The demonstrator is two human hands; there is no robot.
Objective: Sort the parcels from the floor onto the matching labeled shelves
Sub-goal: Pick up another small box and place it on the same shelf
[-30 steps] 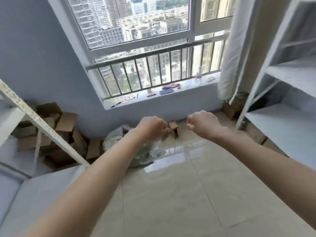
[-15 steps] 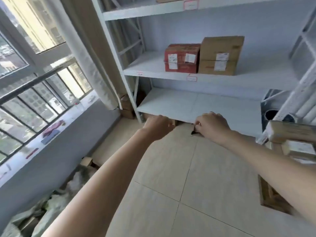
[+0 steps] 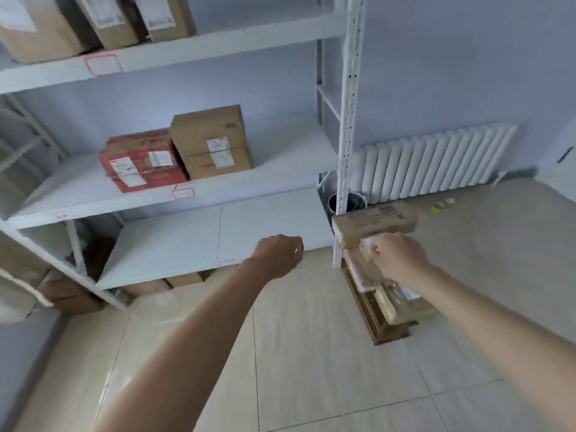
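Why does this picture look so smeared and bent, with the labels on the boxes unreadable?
Head view: motion blur smears the shelf labels and the parcel stack by the right hand; the wide lens bows the shelf post; soft daylight, no hard shadows, faint glare on the floor.

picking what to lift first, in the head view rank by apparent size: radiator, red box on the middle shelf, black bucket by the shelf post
1. radiator, clearly largest.
2. red box.
3. black bucket, smallest, though partly hidden behind the post.
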